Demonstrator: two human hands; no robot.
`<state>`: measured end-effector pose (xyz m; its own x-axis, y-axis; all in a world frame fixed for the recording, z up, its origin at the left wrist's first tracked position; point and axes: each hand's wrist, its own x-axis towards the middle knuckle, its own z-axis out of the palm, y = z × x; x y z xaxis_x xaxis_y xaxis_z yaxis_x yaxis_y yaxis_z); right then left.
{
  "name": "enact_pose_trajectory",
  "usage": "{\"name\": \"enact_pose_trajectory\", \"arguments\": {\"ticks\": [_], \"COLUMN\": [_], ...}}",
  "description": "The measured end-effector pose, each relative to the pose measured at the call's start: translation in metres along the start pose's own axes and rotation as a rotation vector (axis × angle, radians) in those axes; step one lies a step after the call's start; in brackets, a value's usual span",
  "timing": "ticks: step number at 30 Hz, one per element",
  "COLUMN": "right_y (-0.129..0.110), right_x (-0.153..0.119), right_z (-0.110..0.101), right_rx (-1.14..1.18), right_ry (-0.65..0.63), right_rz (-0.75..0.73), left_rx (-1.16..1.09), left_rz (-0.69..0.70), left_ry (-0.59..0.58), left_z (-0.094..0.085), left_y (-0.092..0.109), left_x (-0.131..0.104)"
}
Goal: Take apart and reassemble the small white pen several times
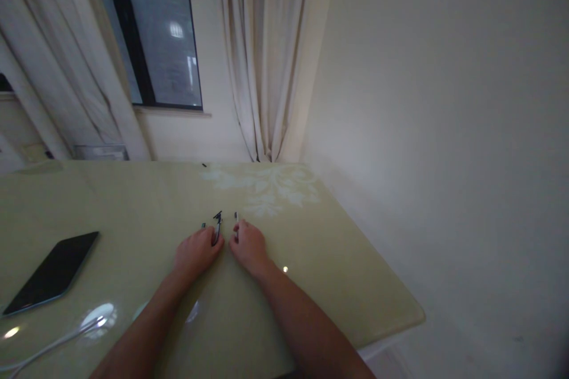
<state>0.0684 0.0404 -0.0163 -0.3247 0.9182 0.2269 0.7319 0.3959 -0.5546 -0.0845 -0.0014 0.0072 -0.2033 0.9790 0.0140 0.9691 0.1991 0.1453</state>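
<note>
My left hand [198, 251] rests low over the table, its fingers closed around a small dark and silvery object [218, 226]. Thin black parts stick up from this object's far end; its kind is too small to make out. Just to the right, my right hand [249, 247] pinches a thin, pale stick-like piece with a dark tip [236, 216]. A narrow gap separates the two hands. Beside the left knuckles shows a tiny dark piece [203, 225], and I cannot tell whether it is held or lies on the table.
The glossy pale green table [355, 284] meets a wall on its right. A black tablet [56, 272] lies at the left, with a white cable [57, 342] nearer me. A small black bit [204, 164] lies at the far edge, before curtains [267, 59] and a window.
</note>
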Motion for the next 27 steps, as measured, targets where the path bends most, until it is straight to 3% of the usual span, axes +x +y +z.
{"name": "enact_pose_trajectory", "arguments": {"ticks": [16,27], "right_y": [-0.002,0.0], "right_x": [0.003,0.008], "right_z": [-0.001,0.006], "right_rx": [0.056,0.024], "right_ry": [-0.035,-0.023], "right_rz": [-0.005,-0.042], "left_rx": [0.01,0.019], "left_rz": [0.019,0.007], "left_ry": [0.031,0.012], "left_z": [0.011,0.005], "left_y": [-0.011,-0.01], "left_x": [0.005,0.001]}}
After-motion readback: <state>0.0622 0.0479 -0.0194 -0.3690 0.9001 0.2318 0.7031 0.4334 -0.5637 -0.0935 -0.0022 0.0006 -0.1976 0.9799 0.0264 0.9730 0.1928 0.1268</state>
